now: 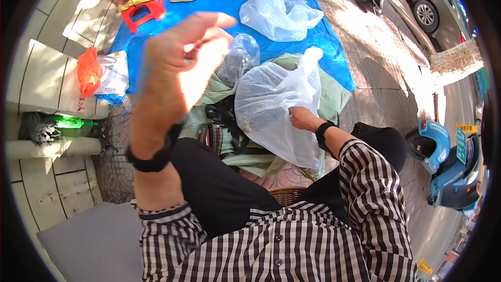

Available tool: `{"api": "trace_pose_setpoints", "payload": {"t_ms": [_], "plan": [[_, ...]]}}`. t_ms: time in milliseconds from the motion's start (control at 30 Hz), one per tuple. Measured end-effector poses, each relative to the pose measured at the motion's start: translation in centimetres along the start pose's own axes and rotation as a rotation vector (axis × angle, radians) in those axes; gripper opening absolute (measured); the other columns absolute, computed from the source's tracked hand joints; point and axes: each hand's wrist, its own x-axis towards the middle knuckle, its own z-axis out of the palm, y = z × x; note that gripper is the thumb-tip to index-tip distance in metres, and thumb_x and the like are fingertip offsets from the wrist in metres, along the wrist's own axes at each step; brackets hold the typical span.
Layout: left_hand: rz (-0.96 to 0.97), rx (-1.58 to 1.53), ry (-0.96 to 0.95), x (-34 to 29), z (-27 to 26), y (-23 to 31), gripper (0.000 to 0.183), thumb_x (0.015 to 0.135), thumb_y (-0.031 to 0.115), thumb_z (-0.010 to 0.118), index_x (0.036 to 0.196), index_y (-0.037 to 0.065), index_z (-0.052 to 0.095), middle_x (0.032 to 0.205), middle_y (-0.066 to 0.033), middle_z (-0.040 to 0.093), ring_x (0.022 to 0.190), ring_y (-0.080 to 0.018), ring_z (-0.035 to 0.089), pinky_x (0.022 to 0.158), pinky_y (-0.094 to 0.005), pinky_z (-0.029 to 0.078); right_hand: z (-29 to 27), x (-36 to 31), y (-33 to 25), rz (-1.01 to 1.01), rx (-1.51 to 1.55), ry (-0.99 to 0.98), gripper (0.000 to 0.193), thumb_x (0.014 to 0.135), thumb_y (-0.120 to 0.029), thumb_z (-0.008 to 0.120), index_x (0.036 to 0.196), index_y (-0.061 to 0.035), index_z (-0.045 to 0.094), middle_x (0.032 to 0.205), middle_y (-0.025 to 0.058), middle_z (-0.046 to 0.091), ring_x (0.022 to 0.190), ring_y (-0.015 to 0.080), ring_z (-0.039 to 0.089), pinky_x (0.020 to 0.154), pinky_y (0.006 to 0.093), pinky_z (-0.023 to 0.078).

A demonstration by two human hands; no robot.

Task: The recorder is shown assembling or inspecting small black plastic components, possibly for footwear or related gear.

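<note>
Two hands split: our right hand (301, 118) pinches the clear plastic bag (276, 109) at its side, above the green cloth (334, 96) — left hand (180, 55) raised, open, empty. Bag-handling step; next, we'd bring the left down to spread the mouth.

Large plastic bag (271, 109) at centre, before the knees, lying on a cloth (334, 94) that overlaps the near edge of a tarp (219, 0); right hand (300, 118) at its right side, left hand (182, 57) raised to its left. Second plastic bag (279, 15) behind, on the tarp; stool (143, 10) at the tarp's far left. Scooter (449, 162) well to the right; small bags (102, 75) on the ledge to the left.
</note>
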Motion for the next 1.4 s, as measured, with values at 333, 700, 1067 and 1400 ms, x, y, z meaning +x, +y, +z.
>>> {"api": "trace_pose_setpoints", "payload": {"t_ms": [333, 700, 1067, 1400], "plan": [[-0.307, 0.143, -0.008, -3.3, -4.7, -7.0, 0.025, 0.087, 0.008, 0.053, 0.11, 0.002, 0.059, 0.091, -0.0038, 0.064, 0.079, -0.0103, 0.059, 0.069, -0.0236, 0.046, 14.1, 5.7, 15.4, 0.23, 0.107, -0.026, 0.039, 0.077, -0.035, 0.064, 0.106, -0.0091, 0.061, 0.11, 0.0214, 0.058, 0.103, 0.0272, 0.057, 0.091, 0.0395, 0.04], [-0.636, 0.026, -0.297, -13.9, 8.1, -29.4, 0.023, 0.076, 0.012, 0.054, 0.095, 0.002, 0.062, 0.07, -0.0144, 0.062, 0.068, -0.0282, 0.062, 0.066, -0.0359, 0.049, 16.6, 12.6, 12.5, 0.094, 0.131, 0.122, 0.037, 0.078, -0.033, 0.063, 0.107, -0.009, 0.061, 0.109, 0.0203, 0.058, 0.103, 0.0276, 0.057, 0.091, 0.0391, 0.041], [-0.438, 0.512, -0.558, -18.0, 11.4, -30.9, 0.048, 0.069, 0.008, 0.062, 0.116, 0.011, 0.051, 0.128, -0.0169, 0.041, 0.114, -0.034, 0.045, 0.09, -0.0441, 0.043, 16.3, 8.8, 10.6, -0.092, 0.051, 0.372, 0.028, 0.08, -0.022, 0.058, 0.102, -0.0066, 0.061, 0.099, 0.018, 0.061, 0.095, 0.0313, 0.058, 0.086, 0.0404, 0.044], [-0.496, 0.414, -0.456, -20.2, 9.9, -30.9, 0.047, 0.072, 0.007, 0.06, 0.117, 0.011, 0.049, 0.13, -0.0142, 0.04, 0.117, -0.0324, 0.044, 0.089, -0.0424, 0.042, 9.9, 7.0, 6.7, -0.286, -0.061, 0.659, 0.021, 0.081, -0.014, 0.055, 0.099, -0.0046, 0.062, 0.09, 0.0161, 0.063, 0.09, 0.0343, 0.059, 0.081, 0.0415, 0.047]]}}
